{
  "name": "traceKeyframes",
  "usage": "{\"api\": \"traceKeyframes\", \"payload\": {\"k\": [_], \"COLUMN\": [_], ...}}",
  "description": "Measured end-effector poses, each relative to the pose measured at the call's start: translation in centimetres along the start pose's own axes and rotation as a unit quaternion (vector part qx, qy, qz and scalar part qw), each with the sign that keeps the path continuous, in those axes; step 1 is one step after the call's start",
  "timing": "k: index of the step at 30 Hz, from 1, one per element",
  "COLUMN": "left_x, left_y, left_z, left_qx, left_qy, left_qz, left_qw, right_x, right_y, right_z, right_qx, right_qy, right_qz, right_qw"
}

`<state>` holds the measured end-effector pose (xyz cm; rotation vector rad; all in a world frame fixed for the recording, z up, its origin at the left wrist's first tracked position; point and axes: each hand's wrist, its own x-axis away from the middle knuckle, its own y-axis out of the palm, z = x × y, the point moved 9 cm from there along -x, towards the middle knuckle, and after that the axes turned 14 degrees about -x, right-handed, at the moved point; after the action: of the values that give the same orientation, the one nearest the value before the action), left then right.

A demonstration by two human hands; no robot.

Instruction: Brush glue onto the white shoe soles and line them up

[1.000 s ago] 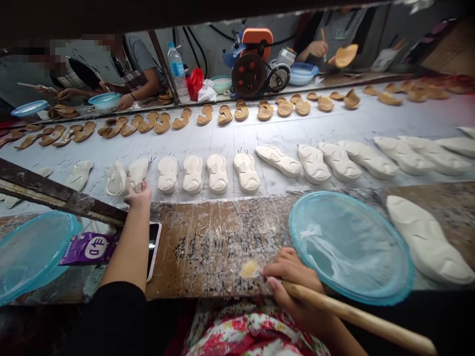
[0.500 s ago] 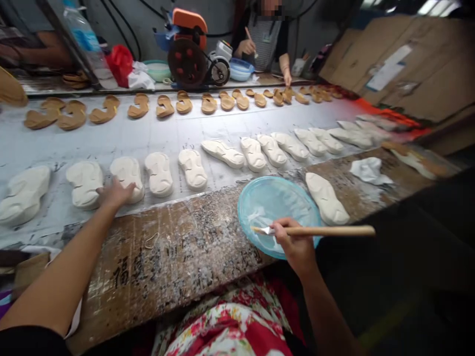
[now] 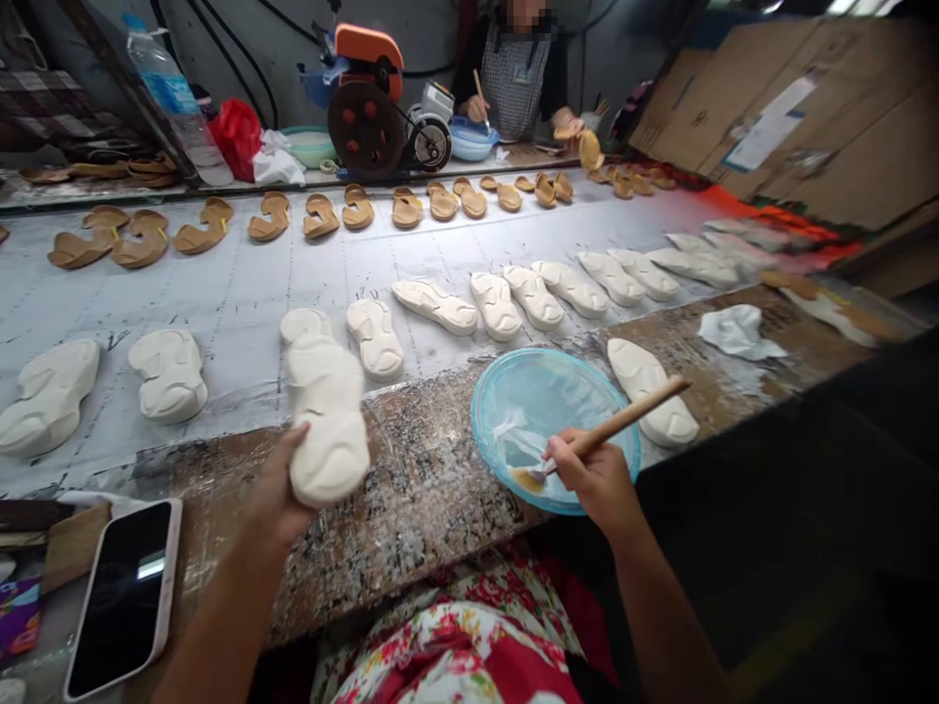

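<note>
My left hand [image 3: 289,489] grips a white shoe sole [image 3: 327,420] by its near end, raised over the table's front strip. Behind it, another sole is partly hidden. In my right hand [image 3: 594,479] is a wooden-handled brush [image 3: 623,420], tilted, its bristles down in a blue bowl [image 3: 488,391] with white, glue-like liquid. One sole [image 3: 649,391] lies just right of the bowl. More white soles [image 3: 168,374] lie in a row along the white sheet [image 3: 242,284], on both sides of the held one.
Tan shoe pieces [image 3: 357,207] line the sheet's far side. Across the table a person [image 3: 520,78] holds a brush and a tan piece. A phone [image 3: 124,596] lies at the near left, a crumpled white cloth [image 3: 740,332] at right. A machine with an orange cover [image 3: 369,59] stands behind.
My left hand has picked a sole out of the row and brought it nearer and to the right. The brush has tipped bristles-down into the bowl. The person opposite has lifted a tan piece.
</note>
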<state>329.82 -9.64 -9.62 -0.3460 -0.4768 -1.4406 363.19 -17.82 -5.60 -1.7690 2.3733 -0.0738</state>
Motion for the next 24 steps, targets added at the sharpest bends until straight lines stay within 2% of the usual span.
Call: {"api": "traceKeyframes", "payload": {"k": [2, 4, 6, 9, 11, 15, 18, 21, 24], "left_x": [2.2, 4.4, 6.2, 8.6, 10.0, 11.6, 12.0, 12.2, 12.2], "left_y": [2.4, 4.2, 5.1, 6.0, 6.7, 7.6, 7.8, 8.0, 8.0], "left_z": [-2.6, -3.9, -3.8, -2.4, -1.7, -0.3, 1.0, 2.2, 1.8], "left_qx": [-0.007, -0.067, -0.146, -0.215, -0.228, -0.264, -0.351, -0.408, -0.394], "left_qy": [-0.063, -0.093, -0.077, -0.042, -0.042, -0.015, 0.059, 0.131, 0.097], "left_qz": [-0.056, -0.115, -0.156, -0.196, -0.221, -0.223, -0.193, -0.168, -0.179], "left_qw": [0.996, 0.987, 0.974, 0.956, 0.947, 0.938, 0.914, 0.888, 0.896], "right_x": [-0.2, -0.5, -0.4, 0.6, 0.9, 0.7, 1.1, 2.0, 2.6], "right_y": [0.9, 2.1, 3.2, 3.6, 3.6, 3.1, 3.0, 3.7, 4.3], "right_z": [-1.3, -3.3, -6.5, -11.2, -12.6, -13.4, -14.0, -14.7, -14.9], "right_qx": [-0.039, -0.072, -0.097, -0.103, -0.085, -0.034, 0.010, 0.045, 0.046], "right_qy": [-0.031, -0.080, -0.178, -0.360, -0.419, -0.448, -0.462, -0.478, -0.482], "right_qz": [-0.021, -0.048, -0.067, -0.056, -0.044, -0.032, -0.036, -0.068, -0.104], "right_qw": [0.999, 0.993, 0.977, 0.926, 0.903, 0.893, 0.886, 0.874, 0.869]}}
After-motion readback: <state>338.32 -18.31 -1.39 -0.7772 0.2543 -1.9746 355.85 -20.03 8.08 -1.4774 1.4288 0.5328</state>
